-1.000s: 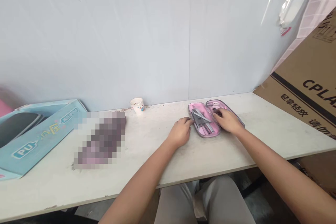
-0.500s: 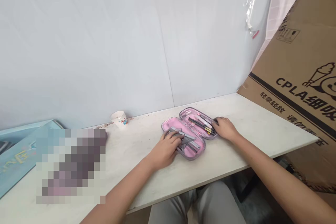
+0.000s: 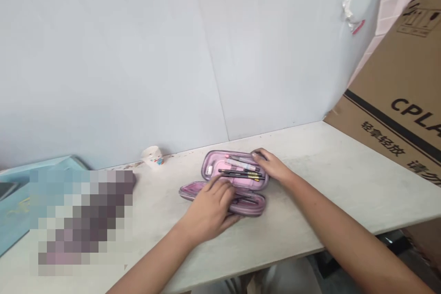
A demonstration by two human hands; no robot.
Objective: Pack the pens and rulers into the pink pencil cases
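An open pencil case with a pink lining lies on the white table, its two halves one behind the other. Several pens and pencils lie strapped in the far half. My left hand rests over the near half, gripping it, and hides most of that half's contents. Only a few dark tools show past my fingers. My right hand holds the right end of the far half, with its fingers curled over the rim.
A small white paper cup stands near the wall, left of the case. To the left are a pixelated object and a light blue box. A large cardboard carton stands at the table's right end, and a white wall runs behind.
The case has swung from a diagonal to lying crosswise. Its near half now looks tilted up under my left hand. My right hand has moved left with the case, and the view has shifted.
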